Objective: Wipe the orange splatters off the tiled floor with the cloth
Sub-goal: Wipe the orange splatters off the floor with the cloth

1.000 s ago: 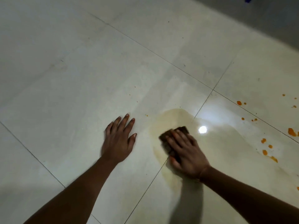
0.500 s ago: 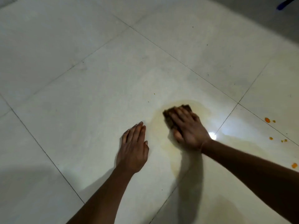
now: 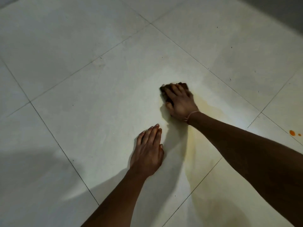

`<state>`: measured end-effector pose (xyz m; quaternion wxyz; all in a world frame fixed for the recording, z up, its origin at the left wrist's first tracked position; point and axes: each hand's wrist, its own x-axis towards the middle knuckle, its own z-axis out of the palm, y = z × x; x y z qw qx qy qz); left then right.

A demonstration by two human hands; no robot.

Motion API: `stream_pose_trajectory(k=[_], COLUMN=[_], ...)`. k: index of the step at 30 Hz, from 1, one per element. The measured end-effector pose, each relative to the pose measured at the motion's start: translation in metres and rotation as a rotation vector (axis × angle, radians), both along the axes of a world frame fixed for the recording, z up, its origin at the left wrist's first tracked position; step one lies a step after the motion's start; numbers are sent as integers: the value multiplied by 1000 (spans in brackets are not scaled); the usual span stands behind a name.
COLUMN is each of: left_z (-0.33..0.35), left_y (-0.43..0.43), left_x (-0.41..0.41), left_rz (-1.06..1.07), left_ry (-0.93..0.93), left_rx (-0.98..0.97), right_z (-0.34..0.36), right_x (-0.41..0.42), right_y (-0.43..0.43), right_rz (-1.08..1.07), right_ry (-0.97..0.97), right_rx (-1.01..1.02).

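Note:
My right hand (image 3: 179, 102) presses a dark brown cloth (image 3: 184, 86) flat on the pale tiled floor (image 3: 91, 99), fingers spread over it; only the cloth's far edge and left side show. A faint yellowish smear (image 3: 206, 108) trails from the cloth back toward me. My left hand (image 3: 148, 153) rests flat on the tile nearer to me, fingers straight and together. Two orange splatters (image 3: 292, 132) sit at the right edge, far from the cloth.
Large glossy tiles with thin dark grout lines (image 3: 54, 138) run in all directions. A dark shadowed strip (image 3: 278, 9) lies at the top right corner. My shadow darkens the floor at the lower left.
My right hand has pushed the cloth forward, away from me and past the left hand, stretching the yellowish smear. The view shifted left, so most orange splatters left the frame.

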<state>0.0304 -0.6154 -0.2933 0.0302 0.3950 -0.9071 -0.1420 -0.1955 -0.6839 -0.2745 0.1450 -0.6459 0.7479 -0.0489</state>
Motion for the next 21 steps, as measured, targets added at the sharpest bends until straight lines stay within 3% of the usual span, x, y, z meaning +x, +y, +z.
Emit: stream_pose_trajectory(k=[3,4,7,8,9,11,13,17,21], left_z=[-1,-1,-1,-1,0,1,1,0,4], left_y=[0,1,0,-1,0,-1,0,3,4], left_x=[1,1,2,2,1,0,-1,-4,-6], left_rz=[1,-4,-15,-15,-16,-17,-25,-6,2], left_ry=[3,1,-20,-27,-28,-31,-39,-33,-32], left_rx=[-6,-12,-22,-23,-28,-28,-31,-46,-23], right_z=[-10,-9,-4,-3,0,0,-3,-1,-4], right_x=[11,0,-16,-8,4,22,10,36,111], right_y=[31,40,69,88,115,175,214,200,284], right_rz=[446,409,-193,-254,-194,121,206,-385,132], right_ry=[31,26,-23,-21,-23,-23,-6,-16,-38], right_rx=[-27,-42,-60,-49,-42,-15,18,-16,7])
